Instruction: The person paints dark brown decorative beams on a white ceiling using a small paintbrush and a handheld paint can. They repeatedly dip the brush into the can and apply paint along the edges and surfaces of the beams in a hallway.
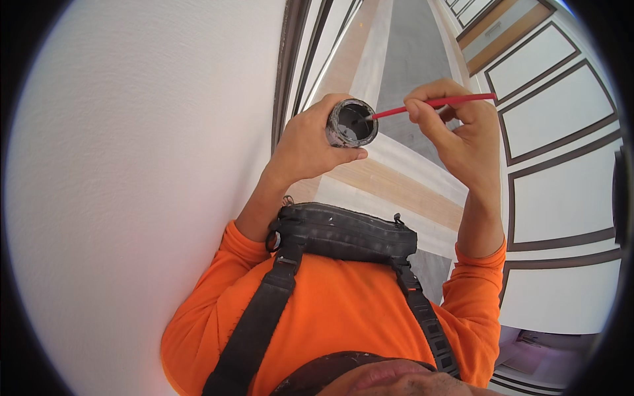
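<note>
Brush [462,99]: red, tip inside jar [335,136]
Left hand [307,146]: curled around jar
Right hand [460,135]: thumb and fingers pinched on brush

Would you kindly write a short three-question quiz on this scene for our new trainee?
1. Multiple choice: what colour is the handle of the thin brush in the right hand?
A. Blue
B. Red
C. Green

2. True or false: the left hand holds an open jar.

3. Short answer: what is worn on the front of the orange shirt?

Key:
1. B, red.
2. True; its mouth is uncovered, showing dark contents.
3. A black bag, held by dark straps.
</note>
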{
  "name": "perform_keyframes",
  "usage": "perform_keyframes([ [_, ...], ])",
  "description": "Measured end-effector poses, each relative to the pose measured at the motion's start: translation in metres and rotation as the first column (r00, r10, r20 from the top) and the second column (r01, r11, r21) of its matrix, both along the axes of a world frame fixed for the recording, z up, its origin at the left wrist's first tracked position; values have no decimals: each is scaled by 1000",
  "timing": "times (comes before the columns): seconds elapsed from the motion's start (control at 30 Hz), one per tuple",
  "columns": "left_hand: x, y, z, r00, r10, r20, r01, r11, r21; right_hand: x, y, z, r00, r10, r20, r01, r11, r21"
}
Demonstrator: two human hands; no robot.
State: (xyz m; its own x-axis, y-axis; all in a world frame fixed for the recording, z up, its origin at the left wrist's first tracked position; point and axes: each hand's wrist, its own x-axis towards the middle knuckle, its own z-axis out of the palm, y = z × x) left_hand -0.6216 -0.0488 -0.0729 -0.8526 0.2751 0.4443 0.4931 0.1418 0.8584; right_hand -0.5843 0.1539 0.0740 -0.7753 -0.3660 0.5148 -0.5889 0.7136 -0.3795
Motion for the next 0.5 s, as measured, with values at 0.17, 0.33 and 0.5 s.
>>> perform_keyframes([
  [0.17, 1, 0, 1, 1000, -4, 29, 4, 1000, 9, -12, 0, -7, 1000, -6, -22, 7, 998, 56],
  [0.33, 1, 0, 0, 1000, -3, 27, 3, 1000, 6, -12, 1, -7, 1000, 0, 1, 0, 999, 32],
  [0.5, 1, -1, 0, 999, -2, 35, 2, 1000, -12, -10, 4, -9, 1000, 6, 20, -4, 995, -98],
])
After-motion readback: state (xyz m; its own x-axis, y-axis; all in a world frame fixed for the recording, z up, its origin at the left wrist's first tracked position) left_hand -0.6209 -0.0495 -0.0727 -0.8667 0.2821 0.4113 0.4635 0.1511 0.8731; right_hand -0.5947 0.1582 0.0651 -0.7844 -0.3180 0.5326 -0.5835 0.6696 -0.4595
